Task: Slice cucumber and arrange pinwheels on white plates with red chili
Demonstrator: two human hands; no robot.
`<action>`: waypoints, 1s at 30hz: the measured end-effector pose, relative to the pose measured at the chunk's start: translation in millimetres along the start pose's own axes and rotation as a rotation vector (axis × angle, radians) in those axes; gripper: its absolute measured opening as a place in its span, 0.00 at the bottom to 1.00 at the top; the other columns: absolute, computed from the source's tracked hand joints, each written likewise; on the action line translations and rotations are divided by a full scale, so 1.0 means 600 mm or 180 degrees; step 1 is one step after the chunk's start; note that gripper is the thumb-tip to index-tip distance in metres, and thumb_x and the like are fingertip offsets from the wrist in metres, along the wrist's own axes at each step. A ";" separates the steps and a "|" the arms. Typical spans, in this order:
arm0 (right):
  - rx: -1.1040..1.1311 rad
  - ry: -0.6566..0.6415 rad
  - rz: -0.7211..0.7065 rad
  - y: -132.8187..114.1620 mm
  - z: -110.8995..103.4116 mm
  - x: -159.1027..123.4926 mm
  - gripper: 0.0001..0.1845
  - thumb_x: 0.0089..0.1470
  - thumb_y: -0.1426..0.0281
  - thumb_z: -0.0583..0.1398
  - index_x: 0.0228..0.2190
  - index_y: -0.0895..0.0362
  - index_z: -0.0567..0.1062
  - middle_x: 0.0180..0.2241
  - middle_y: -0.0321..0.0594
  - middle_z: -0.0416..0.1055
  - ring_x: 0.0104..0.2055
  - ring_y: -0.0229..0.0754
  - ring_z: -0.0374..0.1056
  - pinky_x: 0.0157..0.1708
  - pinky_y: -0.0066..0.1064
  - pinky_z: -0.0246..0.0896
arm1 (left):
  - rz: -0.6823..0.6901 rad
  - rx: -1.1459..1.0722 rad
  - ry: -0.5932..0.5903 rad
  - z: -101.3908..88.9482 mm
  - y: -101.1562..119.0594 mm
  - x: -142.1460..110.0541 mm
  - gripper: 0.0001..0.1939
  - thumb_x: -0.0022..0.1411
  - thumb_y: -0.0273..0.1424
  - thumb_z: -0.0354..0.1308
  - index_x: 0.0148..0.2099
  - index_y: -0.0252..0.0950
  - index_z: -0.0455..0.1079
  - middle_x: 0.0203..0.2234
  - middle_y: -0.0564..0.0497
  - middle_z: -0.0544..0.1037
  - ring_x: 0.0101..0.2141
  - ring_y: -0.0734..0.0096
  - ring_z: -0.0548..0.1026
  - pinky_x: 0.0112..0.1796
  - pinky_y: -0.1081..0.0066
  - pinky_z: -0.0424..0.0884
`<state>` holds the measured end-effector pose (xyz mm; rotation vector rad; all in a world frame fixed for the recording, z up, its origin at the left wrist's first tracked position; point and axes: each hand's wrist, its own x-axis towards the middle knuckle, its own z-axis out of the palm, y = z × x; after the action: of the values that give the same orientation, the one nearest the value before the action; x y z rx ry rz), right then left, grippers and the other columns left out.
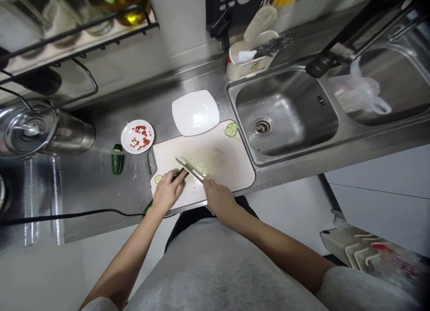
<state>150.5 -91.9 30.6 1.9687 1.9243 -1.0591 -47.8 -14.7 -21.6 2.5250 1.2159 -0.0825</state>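
On the white cutting board [168, 154], my left hand [169, 188] is closed over a piece of dark green cucumber [178, 174], mostly covered by the fingers. My right hand [217, 195] grips the handle of a knife [190, 170], whose blade lies across the cucumber, close to the left fingertips. One pale cucumber slice [158, 179] rests by the left hand. A small pile of cucumber slices [231, 129] sits at the board's far right corner. The board's middle is wet. Part of another green piece [148, 208] shows beside my left wrist.
Behind the board stands a white square dish [195, 113]. To the left are a round plate [126, 138] with chopped red bits, a cucumber chunk [117, 164] and a metal pot [72, 134]. A steel sink [285, 105] adjoins the board's right side. A black cord [110, 211] crosses the counter.
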 end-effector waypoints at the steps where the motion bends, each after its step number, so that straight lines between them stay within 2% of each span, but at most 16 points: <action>1: 0.0003 -0.0002 0.0005 -0.001 -0.001 0.000 0.17 0.62 0.79 0.43 0.48 0.60 0.64 0.41 0.51 0.71 0.38 0.45 0.73 0.34 0.31 0.65 | -0.0002 0.0006 -0.0007 0.000 0.000 0.000 0.24 0.67 0.32 0.46 0.64 0.47 0.62 0.49 0.45 0.69 0.46 0.61 0.68 0.47 0.64 0.67; 7: -0.0035 -0.0053 0.0012 -0.007 -0.007 -0.001 0.18 0.62 0.79 0.42 0.48 0.61 0.65 0.41 0.52 0.71 0.37 0.46 0.73 0.33 0.31 0.67 | 0.0009 0.0015 0.0034 0.002 -0.004 0.002 0.24 0.67 0.32 0.46 0.63 0.45 0.63 0.49 0.45 0.69 0.45 0.61 0.68 0.47 0.64 0.67; 17: -0.0010 0.0002 -0.0005 -0.014 -0.018 0.007 0.17 0.63 0.79 0.43 0.47 0.61 0.66 0.41 0.51 0.71 0.38 0.43 0.74 0.34 0.29 0.67 | 0.0265 -0.0049 0.0152 0.002 -0.008 0.003 0.24 0.67 0.31 0.44 0.64 0.44 0.62 0.50 0.44 0.70 0.47 0.60 0.68 0.49 0.61 0.66; 30: 0.0165 -0.0072 -0.0009 -0.010 -0.028 0.008 0.17 0.62 0.80 0.45 0.46 0.61 0.68 0.39 0.50 0.74 0.41 0.44 0.74 0.37 0.29 0.66 | 0.0384 -0.0037 0.0232 0.004 -0.010 0.004 0.24 0.68 0.31 0.44 0.64 0.42 0.62 0.49 0.43 0.70 0.46 0.61 0.68 0.49 0.61 0.66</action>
<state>150.4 -77.5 42.0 1.9727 1.9072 -1.1382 -50.8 -10.3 -26.2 2.6054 1.0839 0.0459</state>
